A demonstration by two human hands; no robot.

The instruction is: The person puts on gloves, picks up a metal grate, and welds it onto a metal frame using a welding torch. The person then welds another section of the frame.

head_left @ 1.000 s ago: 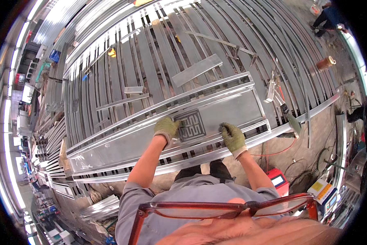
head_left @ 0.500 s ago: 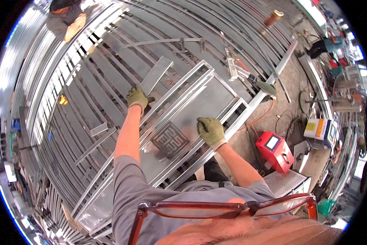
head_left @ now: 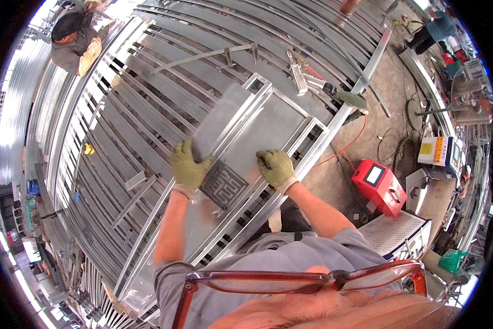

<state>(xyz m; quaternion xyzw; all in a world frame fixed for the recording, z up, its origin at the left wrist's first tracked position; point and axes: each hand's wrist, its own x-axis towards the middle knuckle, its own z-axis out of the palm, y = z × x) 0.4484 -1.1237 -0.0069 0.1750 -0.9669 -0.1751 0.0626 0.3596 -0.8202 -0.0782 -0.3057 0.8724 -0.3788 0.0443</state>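
My left hand (head_left: 188, 165), in a green work glove, grips the lower end of a flat grey metal plate (head_left: 224, 116). The plate is smeared by motion and lies over the far rail of a silver metal frame panel (head_left: 285, 118). A dark square cut-out pattern (head_left: 224, 183) sits in the panel's sheet, just right of my left hand. My right hand (head_left: 276, 168), gloved alike, is closed with curled fingers over the panel's near side. What it holds, if anything, is hidden.
Slatted metal bars (head_left: 147, 104) form the bench under the panel. A hand tool with a dark grip (head_left: 350, 98) lies at the right, its orange hose (head_left: 345, 147) running to the floor. A red machine (head_left: 379, 186) stands nearby. Another person (head_left: 73, 41) is at far left.
My left hand has come nearer, turning the plate over the panel's far rail. My right hand has shifted slightly left, still closed. The whole view has shifted a little.
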